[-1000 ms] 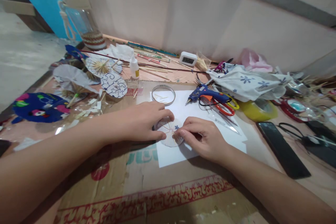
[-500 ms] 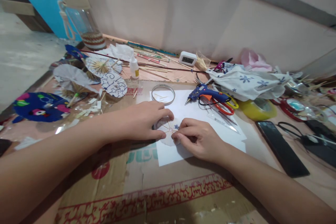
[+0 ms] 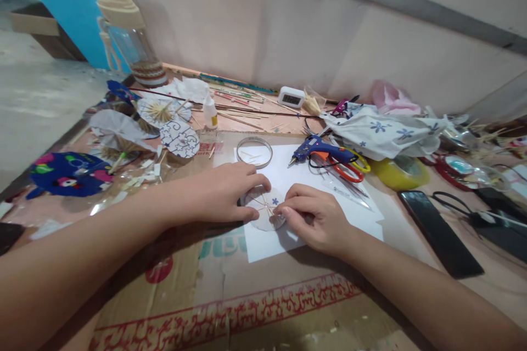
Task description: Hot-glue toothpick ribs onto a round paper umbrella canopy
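A round piece of pale fabric or paper with a blue flower print (image 3: 262,220) lies on white paper. Thin wooden sticks (image 3: 267,205) spread out like spokes from its middle. My left hand (image 3: 230,193) rests at the disc's left edge, thumb and forefinger apart and touching it. On the other side my right hand (image 3: 315,218) has thumb and forefinger pinched together at the disc's right part, by the end of a spoke. Whatever is between those fingertips is too small to make out. Just behind the disc, a metal ring (image 3: 269,160) encircles a few loose sticks.
A blue glue gun (image 3: 319,147) and orange-handled scissors (image 3: 349,171) lie right of the ring. Farther right are yellow tape (image 3: 401,174) and a phone (image 3: 440,233). Small paper umbrellas (image 3: 179,138), a glue bottle (image 3: 209,111) and a glass bottle (image 3: 142,49) stand left.
My right fingertips have shifted slightly right, from near the disc's middle toward its edge, uncovering more spokes. My left hand stays on the disc. The view has tilted a little.
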A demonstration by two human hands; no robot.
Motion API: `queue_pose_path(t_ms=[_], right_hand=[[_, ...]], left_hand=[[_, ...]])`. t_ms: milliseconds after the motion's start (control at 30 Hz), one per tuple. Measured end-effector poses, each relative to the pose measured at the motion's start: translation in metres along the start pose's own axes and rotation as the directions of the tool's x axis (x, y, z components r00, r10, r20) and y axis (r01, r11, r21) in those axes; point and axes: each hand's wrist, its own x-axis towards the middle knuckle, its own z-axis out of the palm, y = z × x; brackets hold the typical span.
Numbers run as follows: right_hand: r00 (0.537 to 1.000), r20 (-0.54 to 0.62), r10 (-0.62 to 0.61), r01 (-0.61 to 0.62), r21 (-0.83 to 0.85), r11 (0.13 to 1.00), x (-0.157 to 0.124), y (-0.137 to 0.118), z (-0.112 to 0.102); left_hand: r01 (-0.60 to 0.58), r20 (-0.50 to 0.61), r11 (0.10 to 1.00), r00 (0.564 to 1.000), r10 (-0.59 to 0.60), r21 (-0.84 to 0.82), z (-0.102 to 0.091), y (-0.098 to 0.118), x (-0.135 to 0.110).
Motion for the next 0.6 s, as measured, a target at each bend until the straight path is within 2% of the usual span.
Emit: queue_pose_path(t_ms=[100, 333, 600], right_hand=[[1.0, -0.003, 0.002, -0.002, -0.006, 1.0, 0.0005, 0.0006, 0.0004], [0.996, 0.087, -0.018, 0.02, -0.019, 1.0, -0.0024, 0.0061, 0.0059], [0.99, 0.132, -0.047, 0.059, -0.094, 0.994, -0.0011, 0.0048, 0.0058]], left_hand=[[-0.002, 0.002, 1.0, 1.0, 0.002, 0.003, -0.0006, 0.001, 0.0003], [0.009, 0.011, 1.0, 1.0, -0.009, 0.014, -0.0002, 0.0003, 0.0005], [0.02, 0.017, 1.0, 1.0, -0.02, 0.0, 0.0002, 0.0003, 0.0016]])
